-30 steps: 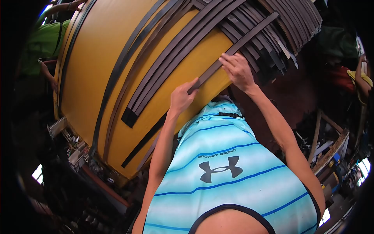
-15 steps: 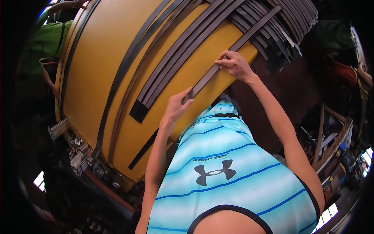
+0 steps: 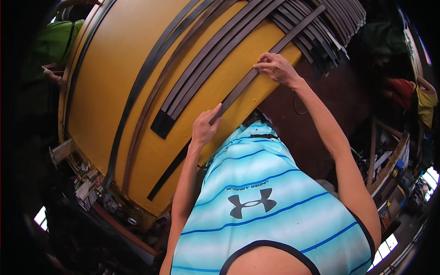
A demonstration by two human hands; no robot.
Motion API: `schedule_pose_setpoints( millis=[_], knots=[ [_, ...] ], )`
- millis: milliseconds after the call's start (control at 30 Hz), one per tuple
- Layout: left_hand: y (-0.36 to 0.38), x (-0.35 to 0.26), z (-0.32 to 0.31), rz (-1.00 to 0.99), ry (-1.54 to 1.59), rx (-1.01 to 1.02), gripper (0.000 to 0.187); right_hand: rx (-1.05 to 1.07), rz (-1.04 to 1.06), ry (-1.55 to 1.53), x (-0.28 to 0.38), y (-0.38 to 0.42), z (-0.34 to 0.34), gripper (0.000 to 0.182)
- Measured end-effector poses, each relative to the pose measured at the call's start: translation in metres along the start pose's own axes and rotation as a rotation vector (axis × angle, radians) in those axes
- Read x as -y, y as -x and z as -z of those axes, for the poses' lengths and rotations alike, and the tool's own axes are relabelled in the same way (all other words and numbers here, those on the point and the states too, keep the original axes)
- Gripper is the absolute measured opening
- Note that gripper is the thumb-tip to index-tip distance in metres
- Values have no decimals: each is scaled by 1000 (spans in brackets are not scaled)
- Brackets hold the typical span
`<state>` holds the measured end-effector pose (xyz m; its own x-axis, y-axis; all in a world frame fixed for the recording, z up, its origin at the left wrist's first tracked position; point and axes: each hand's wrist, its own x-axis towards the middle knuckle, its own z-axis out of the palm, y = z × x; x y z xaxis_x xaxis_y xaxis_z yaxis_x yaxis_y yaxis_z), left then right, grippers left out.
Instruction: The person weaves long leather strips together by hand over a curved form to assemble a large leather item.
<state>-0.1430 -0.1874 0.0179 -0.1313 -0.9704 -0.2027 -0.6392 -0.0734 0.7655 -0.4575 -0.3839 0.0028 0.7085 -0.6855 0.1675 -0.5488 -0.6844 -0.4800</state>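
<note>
A long dark brown strip [image 3: 240, 87], leather-like, runs diagonally along the near side of the yellow table. My left hand [image 3: 205, 128] is at its lower end, with the strip between thumb and stretched index finger. Farther up, my right hand [image 3: 277, 70] pinches the same strip by its edge, fingers bent. A black strip [image 3: 169, 170] emerges below my left wrist, and a dark edge shows beside the brown strip above that hand. Left of my hands lie several joined brown strips [image 3: 201, 73] with a black end piece [image 3: 162, 124].
Long black strips [image 3: 133, 94] and a brown one [image 3: 147, 110] curve across the yellow table [image 3: 105, 59]. Many strips [image 3: 316, 34] are stacked at the far right corner. People in green [image 3: 57, 43] and yellow clothing [image 3: 427, 107] stand at the sides. A cluttered wooden frame [image 3: 389, 160] stands right.
My left index finger has straightened along the strip, and its thumb is closer in. My right hand still pinches the strip. The whole view has shifted slightly.
</note>
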Motion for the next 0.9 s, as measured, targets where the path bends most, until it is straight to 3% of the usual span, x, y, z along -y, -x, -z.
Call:
schedule_pose_setpoints(
  millis=[433, 533, 900],
  knots=[
    [-4, 4, -2, -69, -40, -56, 49, 37, 21, 37, 3, -6, 3, 13],
    [-5, -2, 2, 16, -49, 0, 48, 1, 34, 35, 4, -3, -1, 15],
    [-4, -3, 3, 23, -21, -5, 46, 1, 62, -34, 24, -4, -12, 21]
  ],
)
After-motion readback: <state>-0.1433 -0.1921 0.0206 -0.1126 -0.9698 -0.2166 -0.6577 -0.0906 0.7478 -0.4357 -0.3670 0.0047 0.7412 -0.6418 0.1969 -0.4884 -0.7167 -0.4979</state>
